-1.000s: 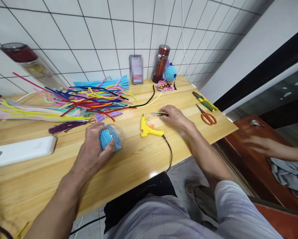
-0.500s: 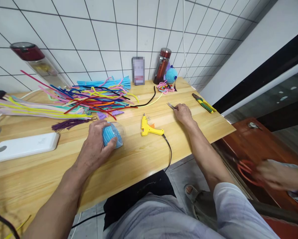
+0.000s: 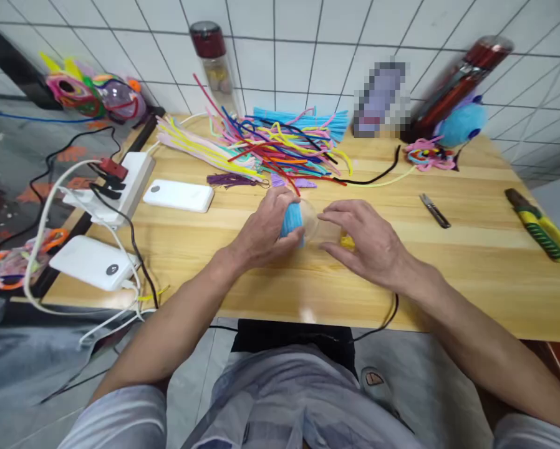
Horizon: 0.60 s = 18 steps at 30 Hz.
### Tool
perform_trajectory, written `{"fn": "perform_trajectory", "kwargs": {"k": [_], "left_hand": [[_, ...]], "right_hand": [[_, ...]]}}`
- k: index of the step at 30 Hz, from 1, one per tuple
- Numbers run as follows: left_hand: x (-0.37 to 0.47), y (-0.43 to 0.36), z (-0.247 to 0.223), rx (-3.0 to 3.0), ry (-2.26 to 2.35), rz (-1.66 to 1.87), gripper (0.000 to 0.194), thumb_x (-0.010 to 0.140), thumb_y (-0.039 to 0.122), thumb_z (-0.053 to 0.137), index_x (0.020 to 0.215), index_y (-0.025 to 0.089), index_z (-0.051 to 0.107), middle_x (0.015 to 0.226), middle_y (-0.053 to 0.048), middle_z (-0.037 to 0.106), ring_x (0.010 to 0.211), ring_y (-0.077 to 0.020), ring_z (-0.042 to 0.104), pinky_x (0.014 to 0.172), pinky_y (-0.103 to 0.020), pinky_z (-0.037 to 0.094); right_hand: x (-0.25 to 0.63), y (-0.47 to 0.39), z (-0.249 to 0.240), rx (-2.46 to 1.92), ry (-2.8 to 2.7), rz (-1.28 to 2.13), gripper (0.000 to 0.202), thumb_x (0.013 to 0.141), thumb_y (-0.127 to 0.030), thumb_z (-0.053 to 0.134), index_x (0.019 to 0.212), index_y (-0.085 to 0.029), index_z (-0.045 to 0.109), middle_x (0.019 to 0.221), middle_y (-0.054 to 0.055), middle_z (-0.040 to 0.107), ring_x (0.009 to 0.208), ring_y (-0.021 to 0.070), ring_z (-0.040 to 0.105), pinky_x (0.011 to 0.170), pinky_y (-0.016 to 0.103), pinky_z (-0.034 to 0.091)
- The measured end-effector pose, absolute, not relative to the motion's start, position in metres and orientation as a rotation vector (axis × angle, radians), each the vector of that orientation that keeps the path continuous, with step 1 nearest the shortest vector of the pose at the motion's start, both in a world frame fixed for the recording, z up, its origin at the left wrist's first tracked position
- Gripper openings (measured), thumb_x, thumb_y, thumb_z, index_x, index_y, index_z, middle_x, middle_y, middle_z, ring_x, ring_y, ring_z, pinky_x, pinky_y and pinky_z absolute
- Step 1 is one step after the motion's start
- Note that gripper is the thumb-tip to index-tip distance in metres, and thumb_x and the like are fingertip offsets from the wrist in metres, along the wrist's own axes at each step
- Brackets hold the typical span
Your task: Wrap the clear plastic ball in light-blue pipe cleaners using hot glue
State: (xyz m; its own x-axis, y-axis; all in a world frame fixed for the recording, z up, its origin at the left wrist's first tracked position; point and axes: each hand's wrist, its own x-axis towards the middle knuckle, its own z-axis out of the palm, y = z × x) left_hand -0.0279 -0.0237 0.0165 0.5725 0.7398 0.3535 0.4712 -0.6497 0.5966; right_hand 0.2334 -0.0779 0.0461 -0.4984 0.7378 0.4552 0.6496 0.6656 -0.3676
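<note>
My left hand [image 3: 260,232] is wrapped round a clear plastic ball [image 3: 293,222] whose near side is covered in light blue fuzzy strands. Just right of the ball's bare clear part, my right hand [image 3: 371,244] has its fingers and thumb apart with nothing between them. Beneath that hand, a small yellow part of the glue gun [image 3: 347,240] shows; the rest is hidden. The thread snips [image 3: 434,211] lie on the table, further right. Behind the ball is a heap of colourful pipe cleaners [image 3: 280,149].
White power banks [image 3: 179,195] and a power strip [image 3: 129,187] with loose cables are at the left. Pliers [image 3: 539,224] lie far right. Along the tiled wall stand two bottles, a phone [image 3: 378,100] and a blue fuzzy ball [image 3: 461,125]. A purple tassel [image 3: 233,180] lies behind my left hand.
My right hand has let go of the thread snips, leaving them on the table, and come left to beside the ball. My left hand still holds the ball. The view has turned left.
</note>
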Motion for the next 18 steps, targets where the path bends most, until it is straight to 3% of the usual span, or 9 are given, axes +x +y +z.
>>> {"fn": "perform_trajectory", "kwargs": {"k": [7, 18], "left_hand": [[-0.025, -0.016, 0.016, 2.365, 0.908, 0.856, 0.043, 0.095, 0.033, 0.061, 0.135, 0.020, 0.049, 0.141, -0.017, 0.054, 0.138, -0.0323, 0.051, 0.120, -0.056, 0.047], [-0.023, -0.016, 0.016, 2.348, 0.942, 0.864, 0.042, 0.095, 0.031, 0.062, 0.134, 0.020, 0.050, 0.141, -0.017, 0.056, 0.137, -0.0352, 0.054, 0.118, -0.057, 0.050]], "right_hand": [[0.210, -0.060, 0.030, -0.926, -2.403, 0.086, 0.054, 0.100, -0.033, 0.072, 0.151, -0.031, 0.053, 0.136, 0.014, 0.066, 0.122, 0.0354, 0.065, 0.097, 0.058, 0.059], [0.207, -0.055, 0.019, -0.937, -2.343, 0.007, 0.056, 0.097, -0.032, 0.074, 0.149, -0.028, 0.054, 0.131, 0.015, 0.066, 0.117, 0.0354, 0.065, 0.095, 0.056, 0.057]]}}
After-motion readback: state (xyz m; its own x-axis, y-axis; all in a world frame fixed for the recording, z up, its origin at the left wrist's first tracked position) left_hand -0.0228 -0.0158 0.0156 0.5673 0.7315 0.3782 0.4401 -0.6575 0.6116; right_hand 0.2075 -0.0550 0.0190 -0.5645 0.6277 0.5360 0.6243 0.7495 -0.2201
